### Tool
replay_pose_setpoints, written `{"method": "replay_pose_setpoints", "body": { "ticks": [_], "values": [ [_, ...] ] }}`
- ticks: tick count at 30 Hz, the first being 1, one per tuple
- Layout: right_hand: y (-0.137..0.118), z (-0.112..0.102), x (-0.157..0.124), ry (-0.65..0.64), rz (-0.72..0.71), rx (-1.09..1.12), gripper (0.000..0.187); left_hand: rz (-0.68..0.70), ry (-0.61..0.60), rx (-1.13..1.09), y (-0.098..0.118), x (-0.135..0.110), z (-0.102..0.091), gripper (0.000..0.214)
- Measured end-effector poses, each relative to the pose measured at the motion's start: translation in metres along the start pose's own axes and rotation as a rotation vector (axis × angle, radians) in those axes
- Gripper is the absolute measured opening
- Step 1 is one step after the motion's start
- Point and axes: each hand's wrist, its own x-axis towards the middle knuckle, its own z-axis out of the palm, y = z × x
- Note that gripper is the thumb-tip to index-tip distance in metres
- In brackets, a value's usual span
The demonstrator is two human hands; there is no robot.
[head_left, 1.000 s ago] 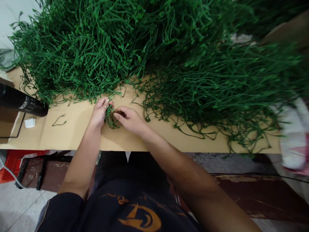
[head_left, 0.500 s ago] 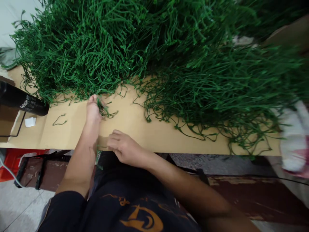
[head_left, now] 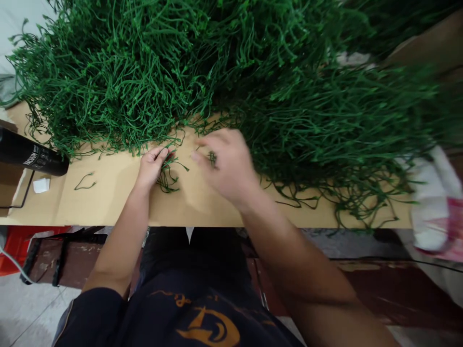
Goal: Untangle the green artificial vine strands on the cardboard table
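My left hand (head_left: 155, 163) is closed, pinching a small bunch of green plastic stems (head_left: 167, 180) between thumb and fingers. The stems hang below and to the right of it, tipped with tiny forked ends. To the right, my right hand (head_left: 229, 166) is raised over the board, blurred, with thumb and forefinger apart. A bit of green shows in the gap of that hand; whether it is held or lies behind is unclear. A large heap of the same green stems (head_left: 137, 77) rises just beyond my left hand, and a second pile (head_left: 333, 130) spreads beside my right.
A cardboard-topped table (head_left: 119, 202) carries the piles. At left lie a black vacuum bottle (head_left: 39, 154), a white paper piece (head_left: 41, 185) and one loose stem (head_left: 85, 181). A white and pink bag (head_left: 434, 212) stands at the right end. A red container (head_left: 18, 250) sits below the table.
My right hand has moved from the table's near edge up and right towards the piles, its fingers parting. My left hand has shifted slightly right and turned, still gripping the stems.
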Motion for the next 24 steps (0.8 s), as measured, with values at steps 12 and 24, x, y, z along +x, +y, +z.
{"method": "replay_pose_setpoints", "body": {
  "ticks": [12,24],
  "values": [
    [-0.020,0.064,0.003,-0.334,0.159,0.305,0.008,-0.106,-0.131,-0.398,0.001,-0.001,-0.009,0.026],
    [-0.030,0.058,-0.011,-0.221,0.045,0.277,0.023,-0.117,-0.020,-0.481,-0.002,0.000,-0.001,0.021]
  ]
}}
